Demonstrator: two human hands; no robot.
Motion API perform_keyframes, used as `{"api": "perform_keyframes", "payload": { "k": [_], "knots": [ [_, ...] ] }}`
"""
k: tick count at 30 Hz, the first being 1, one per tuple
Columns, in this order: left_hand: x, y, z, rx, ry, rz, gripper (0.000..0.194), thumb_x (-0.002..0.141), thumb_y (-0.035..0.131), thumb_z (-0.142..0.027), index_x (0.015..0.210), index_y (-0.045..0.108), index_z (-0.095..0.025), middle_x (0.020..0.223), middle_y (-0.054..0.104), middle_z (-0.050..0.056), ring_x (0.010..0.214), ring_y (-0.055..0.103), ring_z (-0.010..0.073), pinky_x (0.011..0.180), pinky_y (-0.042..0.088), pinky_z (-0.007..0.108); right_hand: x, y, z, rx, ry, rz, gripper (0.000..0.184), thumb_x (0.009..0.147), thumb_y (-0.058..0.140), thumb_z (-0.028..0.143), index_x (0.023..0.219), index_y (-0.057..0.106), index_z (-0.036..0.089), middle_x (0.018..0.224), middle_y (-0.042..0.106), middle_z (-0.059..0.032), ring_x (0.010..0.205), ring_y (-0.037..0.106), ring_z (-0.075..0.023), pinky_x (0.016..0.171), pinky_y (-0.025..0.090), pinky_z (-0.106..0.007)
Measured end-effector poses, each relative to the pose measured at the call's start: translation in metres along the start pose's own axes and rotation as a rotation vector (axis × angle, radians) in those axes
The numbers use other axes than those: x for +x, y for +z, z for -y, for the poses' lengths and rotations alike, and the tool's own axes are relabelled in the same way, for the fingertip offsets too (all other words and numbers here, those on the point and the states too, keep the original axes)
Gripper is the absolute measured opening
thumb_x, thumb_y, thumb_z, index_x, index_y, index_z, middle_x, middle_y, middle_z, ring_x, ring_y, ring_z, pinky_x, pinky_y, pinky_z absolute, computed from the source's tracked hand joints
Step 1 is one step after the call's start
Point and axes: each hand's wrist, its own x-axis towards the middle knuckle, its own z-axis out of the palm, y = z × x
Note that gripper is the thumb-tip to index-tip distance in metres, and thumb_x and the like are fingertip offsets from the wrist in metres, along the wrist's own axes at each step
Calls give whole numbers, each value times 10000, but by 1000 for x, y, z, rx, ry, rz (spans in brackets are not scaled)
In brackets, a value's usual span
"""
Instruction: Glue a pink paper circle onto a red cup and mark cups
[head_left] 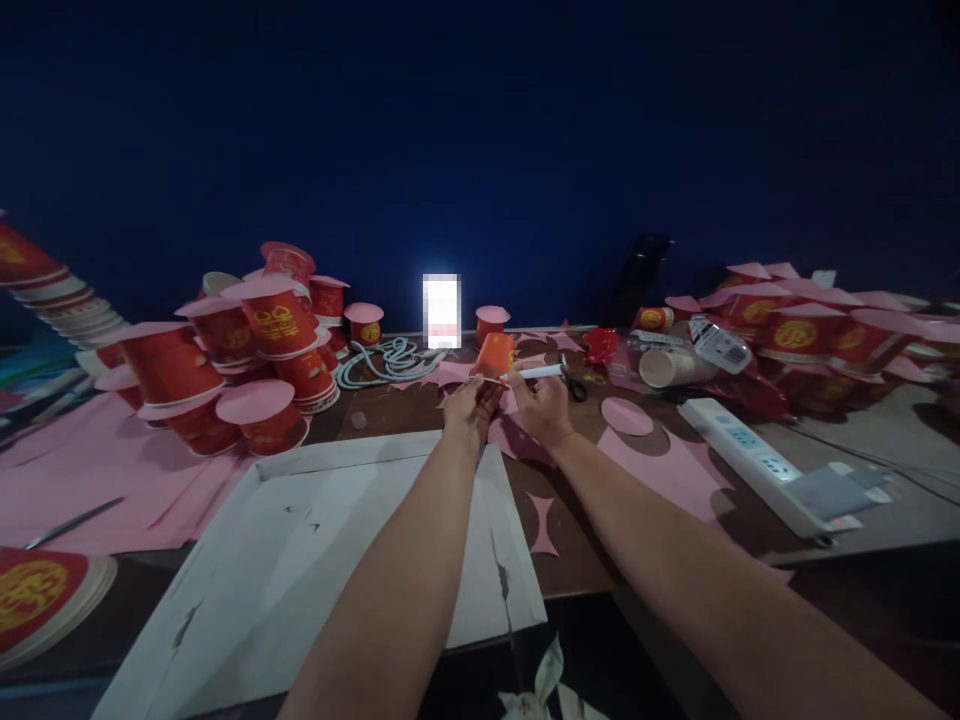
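Near the far side of the table, my left hand is closed on a red paper cup with yellow print. The cup is tilted, its rim toward me. My right hand grips a slim white tube, perhaps a glue pen, with a dark far end. Its tip comes close to the cup's rim; whether they touch I cannot tell. Just right of that hand lie black-handled scissors. Pink paper scraps lie beneath both hands. Behind the cup stands another red cup topped with a pink disc.
Stacked red cups with pink discs stand at left and right. A white cardboard tray lies under my left forearm. A power strip, cut pink sheet, coiled cable, bagged cups and a lit, pixelated rectangle surround the workspace.
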Motion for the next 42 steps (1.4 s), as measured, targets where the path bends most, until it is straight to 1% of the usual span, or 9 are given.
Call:
{"api": "perform_keyframes", "payload": {
  "k": [3, 9, 12, 16, 22, 27, 33, 38, 42],
  "knots": [
    [0, 0, 1, -11, 11, 13, 99, 791, 563, -47, 717, 580, -111, 625, 626, 36, 565, 619, 113, 739, 545, 288, 0, 0, 1, -14, -7, -3, 209, 870, 520, 344, 809, 647, 190, 757, 697, -45, 718, 647, -191, 707, 490, -298],
    [0, 0, 1, -1, 14, 13, 100, 796, 560, -52, 714, 573, -108, 600, 612, 33, 539, 601, 108, 684, 544, 270, 0, -1, 5, -8, -14, -1, 204, 871, 521, 328, 790, 642, 187, 731, 681, -39, 686, 628, -177, 685, 479, -286],
    [0, 0, 1, -6, 18, 35, 107, 809, 550, -60, 716, 568, -111, 605, 616, 34, 546, 605, 107, 665, 544, 256, 0, -1, 5, -5, -20, -11, 200, 872, 520, 325, 788, 642, 190, 734, 678, -43, 693, 629, -180, 675, 479, -286],
    [0, 1, -1, -14, 11, 47, 110, 813, 550, -65, 715, 568, -112, 601, 612, 29, 542, 602, 100, 673, 545, 251, -2, 2, 4, -46, -49, -43, 179, 872, 527, 324, 838, 648, 195, 804, 697, -61, 761, 647, -196, 726, 489, -309],
    [-4, 3, -3, -7, -3, 32, 80, 809, 548, -53, 752, 581, -98, 640, 635, 47, 558, 617, 110, 690, 541, 260, -1, 3, 2, -67, -69, -115, 171, 870, 543, 330, 843, 638, 191, 850, 705, -78, 782, 654, -202, 765, 499, -334],
    [-4, 3, -3, 4, -15, 38, 97, 817, 536, -55, 746, 585, -99, 642, 641, 46, 557, 622, 111, 692, 542, 259, 0, 2, -2, -65, -63, -126, 138, 855, 569, 311, 859, 645, 196, 854, 704, -76, 809, 653, -204, 783, 501, -336],
    [-2, 2, -4, 25, -37, 45, 98, 815, 543, -62, 739, 597, -93, 609, 636, 47, 535, 618, 108, 620, 538, 225, 2, 2, -4, -56, -90, -125, 133, 858, 561, 294, 887, 655, 204, 860, 701, -72, 816, 647, -205, 783, 505, -339],
    [-3, 2, -4, 33, -38, 35, 112, 821, 531, -61, 733, 593, -90, 609, 640, 55, 535, 621, 112, 599, 535, 219, 3, 0, -2, -32, -48, -95, 157, 857, 555, 312, 883, 654, 193, 842, 696, -69, 773, 642, -193, 739, 508, -319],
    [-4, 2, -4, 34, -23, 30, 71, 815, 546, -73, 769, 599, -82, 643, 654, 63, 527, 617, 118, 574, 534, 231, 2, -2, 1, 5, -3, -89, 180, 861, 539, 325, 853, 648, 183, 809, 694, -52, 728, 632, -176, 697, 493, -292]
  ]
}}
